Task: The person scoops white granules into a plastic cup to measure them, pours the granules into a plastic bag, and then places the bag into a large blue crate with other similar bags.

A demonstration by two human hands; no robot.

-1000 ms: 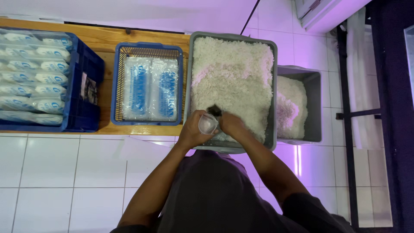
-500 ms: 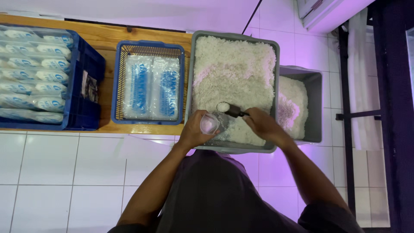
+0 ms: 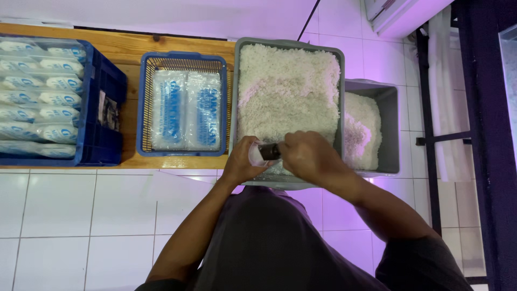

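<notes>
**Two hands meet over the near edge of the rice tub**

The right hand (image 3: 309,157) is closed around a small dark scoop (image 3: 270,151), of which only a short dark part shows between the two hands. The scoop lies about level, with its long axis going left to right, and its open end points toward the left hand. The left hand (image 3: 243,161) is closed on the mouth of a small clear plastic bag (image 3: 254,153), which it holds just at the end of the scoop; bag and scoop are touching or almost touching, I cannot tell which. So the bag lies directly to the left of the right hand, and both hands are equally near to it.

Both hands hang over the near rim of a big grey plastic tub (image 3: 235,97) full of white rice (image 3: 288,86). Just to the right of it, touching or very close, stands a smaller grey tub (image 3: 390,108) with less rice inside.

To the left of the big tub is a blue wire basket (image 3: 183,56) with two filled clear bags with blue print lying flat in it. Further left stands a dark blue plastic crate (image 3: 105,102) stacked with many such bags. Basket and crate rest on a wooden counter (image 3: 134,46) against the wall, above a white tiled floor (image 3: 81,215).
</notes>
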